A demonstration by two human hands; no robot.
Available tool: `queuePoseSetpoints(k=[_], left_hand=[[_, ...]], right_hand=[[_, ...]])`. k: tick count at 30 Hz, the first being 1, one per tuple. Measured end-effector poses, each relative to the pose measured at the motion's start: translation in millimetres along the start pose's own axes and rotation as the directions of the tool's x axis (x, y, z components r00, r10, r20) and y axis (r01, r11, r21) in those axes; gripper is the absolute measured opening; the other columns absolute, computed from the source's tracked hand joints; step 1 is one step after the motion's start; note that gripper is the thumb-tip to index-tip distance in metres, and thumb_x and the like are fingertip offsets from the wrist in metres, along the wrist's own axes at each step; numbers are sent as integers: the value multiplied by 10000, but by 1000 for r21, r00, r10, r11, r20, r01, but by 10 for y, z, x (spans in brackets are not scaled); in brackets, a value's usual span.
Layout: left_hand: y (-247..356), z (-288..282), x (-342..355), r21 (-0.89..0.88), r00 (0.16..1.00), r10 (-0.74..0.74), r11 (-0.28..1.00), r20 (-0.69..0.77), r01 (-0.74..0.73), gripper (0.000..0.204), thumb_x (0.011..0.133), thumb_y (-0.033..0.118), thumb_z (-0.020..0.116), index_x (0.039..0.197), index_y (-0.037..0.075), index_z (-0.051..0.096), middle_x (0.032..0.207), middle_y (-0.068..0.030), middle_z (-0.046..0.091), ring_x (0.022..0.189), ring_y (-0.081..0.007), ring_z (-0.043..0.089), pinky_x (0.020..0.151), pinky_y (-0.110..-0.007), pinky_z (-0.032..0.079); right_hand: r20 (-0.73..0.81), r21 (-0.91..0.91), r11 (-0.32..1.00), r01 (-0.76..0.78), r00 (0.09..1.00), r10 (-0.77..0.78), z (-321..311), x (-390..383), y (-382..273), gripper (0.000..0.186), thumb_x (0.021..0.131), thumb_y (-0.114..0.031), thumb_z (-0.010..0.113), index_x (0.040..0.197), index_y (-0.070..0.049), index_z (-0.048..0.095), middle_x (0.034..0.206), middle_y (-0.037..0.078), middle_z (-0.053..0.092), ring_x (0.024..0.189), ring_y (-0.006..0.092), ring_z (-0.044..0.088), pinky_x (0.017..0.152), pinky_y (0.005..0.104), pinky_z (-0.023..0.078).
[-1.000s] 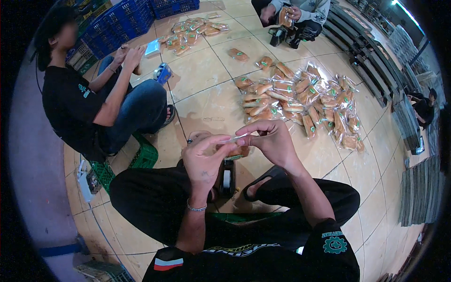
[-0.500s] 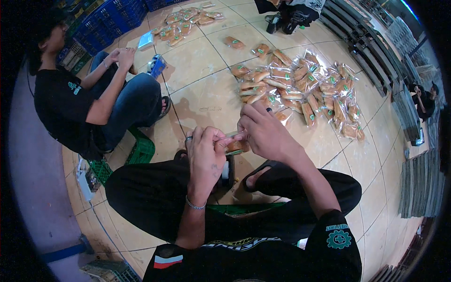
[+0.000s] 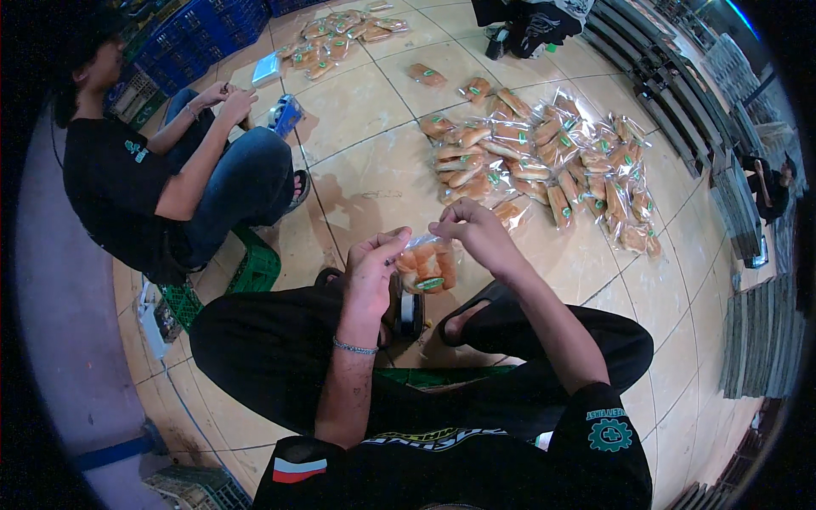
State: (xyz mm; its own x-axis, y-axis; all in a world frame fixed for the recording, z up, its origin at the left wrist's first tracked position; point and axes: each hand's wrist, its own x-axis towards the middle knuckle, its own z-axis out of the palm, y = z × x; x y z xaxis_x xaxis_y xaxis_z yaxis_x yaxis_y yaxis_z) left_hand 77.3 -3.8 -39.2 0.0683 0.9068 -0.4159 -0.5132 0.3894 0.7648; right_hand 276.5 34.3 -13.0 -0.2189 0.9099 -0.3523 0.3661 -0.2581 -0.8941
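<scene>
A clear plastic bag of bread (image 3: 427, 266), golden brown with a green label, hangs between my hands above my feet. My left hand (image 3: 371, 265) pinches the bag's left upper edge between thumb and fingers. My right hand (image 3: 476, 234) has thumb and forefinger closed at the top edge of the bag. Just beyond lies a broad heap of similar bagged breads (image 3: 531, 153) on the tiled floor. Below the held bag, a dark object with a white part (image 3: 410, 313) stands between my feet.
At left a co-worker (image 3: 136, 178) sits on a green crate (image 3: 255, 270), hands raised, beside a blue tape dispenser (image 3: 286, 116). Another bread pile (image 3: 340, 38) lies farther off near blue crates (image 3: 200, 42). Stacked grey trays (image 3: 765, 340) line the right side.
My hands have moved slightly apart, and the bagged bread now hangs face-on below them, where before the bag's top was bunched between my fingers. The co-worker's hands have separated a little.
</scene>
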Motion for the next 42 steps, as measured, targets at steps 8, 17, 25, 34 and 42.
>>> queuePoseSetpoints(k=[8, 17, 25, 34, 42], left_hand=[[78, -74, -2, 68, 953, 302, 951, 27, -303, 115, 869, 118, 725, 889, 17, 673, 1103, -121, 674, 966, -140, 622, 905, -280, 468], [206, 4, -126, 353, 907, 288, 850, 308, -390, 561, 779, -43, 776, 1286, 6, 540, 1161, -82, 647, 1052, -133, 621, 914, -278, 517], [220, -105, 48, -26, 936, 346, 937, -58, -348, 536, 819, -47, 704, 1320, 43, 535, 1122, -73, 662, 1033, -129, 623, 893, -261, 509], [303, -328, 60, -234, 894, 353, 878, -275, -419, 496, 842, -33, 669, 1316, 26, 533, 1197, -94, 641, 1097, -186, 614, 972, -327, 486], [401, -551, 117, -259, 796, 407, 793, -448, -552, 474, 838, -53, 664, 1289, 32, 542, 1208, -93, 617, 1112, -204, 598, 982, -348, 483]], right_hand=[[116, -364, 634, 682, 709, -696, 37, -221, -102, 421, 799, -197, 799, 1175, -96, 641, 1178, 104, 656, 998, 244, 669, 815, 354, 546], [27, 115, 867, 484, 871, -490, -7, -40, -27, 372, 854, -145, 765, 1202, -75, 652, 986, 51, 692, 859, 144, 664, 724, 295, 558], [106, -241, 969, -50, 991, 78, 531, 603, 2212, 531, 838, -486, 744, 1068, -7, 721, 925, 167, 734, 781, 250, 692, 748, 377, 533], [165, 210, 962, -177, 976, 143, 1310, 497, 2224, 405, 798, -316, 827, 1104, -69, 727, 960, 32, 682, 906, 147, 605, 775, 303, 486], [77, -294, 753, 589, 800, -595, 1291, 531, 1919, 156, 712, -117, 821, 842, -122, 736, 1178, 118, 620, 1133, 296, 571, 974, 422, 461]])
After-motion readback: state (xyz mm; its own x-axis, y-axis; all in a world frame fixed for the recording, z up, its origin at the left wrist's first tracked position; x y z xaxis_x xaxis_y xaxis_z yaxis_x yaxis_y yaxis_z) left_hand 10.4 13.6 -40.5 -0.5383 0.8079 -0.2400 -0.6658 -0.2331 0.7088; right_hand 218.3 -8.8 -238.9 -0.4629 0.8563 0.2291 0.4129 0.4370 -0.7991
